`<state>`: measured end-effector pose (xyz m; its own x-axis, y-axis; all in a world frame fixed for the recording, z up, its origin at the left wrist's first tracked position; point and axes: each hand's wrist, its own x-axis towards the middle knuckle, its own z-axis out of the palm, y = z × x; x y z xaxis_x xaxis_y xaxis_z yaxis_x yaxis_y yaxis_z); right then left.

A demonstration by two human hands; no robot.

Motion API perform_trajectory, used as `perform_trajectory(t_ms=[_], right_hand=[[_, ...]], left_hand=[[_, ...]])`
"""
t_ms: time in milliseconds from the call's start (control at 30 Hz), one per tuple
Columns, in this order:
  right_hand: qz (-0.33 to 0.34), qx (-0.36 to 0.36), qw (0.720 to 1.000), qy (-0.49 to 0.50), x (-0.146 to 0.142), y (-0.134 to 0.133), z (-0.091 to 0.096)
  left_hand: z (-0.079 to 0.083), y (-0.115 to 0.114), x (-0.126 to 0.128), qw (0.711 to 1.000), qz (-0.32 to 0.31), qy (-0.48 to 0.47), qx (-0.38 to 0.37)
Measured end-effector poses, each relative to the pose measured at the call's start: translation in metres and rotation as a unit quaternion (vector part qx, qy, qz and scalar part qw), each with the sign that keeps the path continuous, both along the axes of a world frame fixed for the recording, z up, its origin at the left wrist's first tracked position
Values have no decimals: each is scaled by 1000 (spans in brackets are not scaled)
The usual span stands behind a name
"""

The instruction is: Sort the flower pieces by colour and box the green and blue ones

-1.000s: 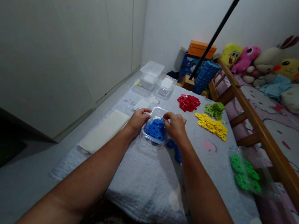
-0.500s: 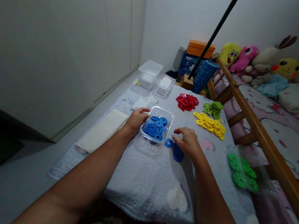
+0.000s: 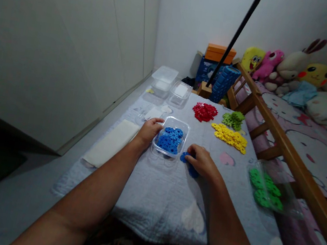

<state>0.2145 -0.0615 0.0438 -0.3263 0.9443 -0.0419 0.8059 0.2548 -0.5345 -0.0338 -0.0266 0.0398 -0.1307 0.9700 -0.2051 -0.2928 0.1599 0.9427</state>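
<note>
My left hand (image 3: 150,130) grips the left rim of a clear plastic container (image 3: 186,137), thumb at the edge. Inside lies a heap of blue snowflake discs (image 3: 170,139). Just right of the container, my right hand (image 3: 201,159) is down at the cloth, its thumb and fingers closed around the edge of a blue snowflake disc (image 3: 183,157). More blue discs (image 3: 193,172) lie partly hidden beneath that hand.
Red (image 3: 204,112), lime-green (image 3: 233,120) and yellow pieces (image 3: 230,138) lie in piles at the back right. A clear bag of green discs (image 3: 266,190) rests near the wooden bed rail (image 3: 295,161). Empty-looking containers (image 3: 181,93) stand behind; a folded cream cloth (image 3: 112,144) lies left.
My right hand has lowered slightly and moved a little left onto the blue discs, its fingers closing on one. My left hand stays at the container.
</note>
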Motion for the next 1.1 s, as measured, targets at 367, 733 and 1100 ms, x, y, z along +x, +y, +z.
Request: perform_trajectory(t_ms=[367,733,1100], right_hand=[[-131,120,948,264,-1,3,14],[-39,157,982,93,-41,16,26],[-69,126,989,34,-49,25,12]], left_hand=[[-4,2,-2,1000,6,13,7],[-1,0,0,1000,-1,6,13],[-1,1,-1,1000,6,16,10]])
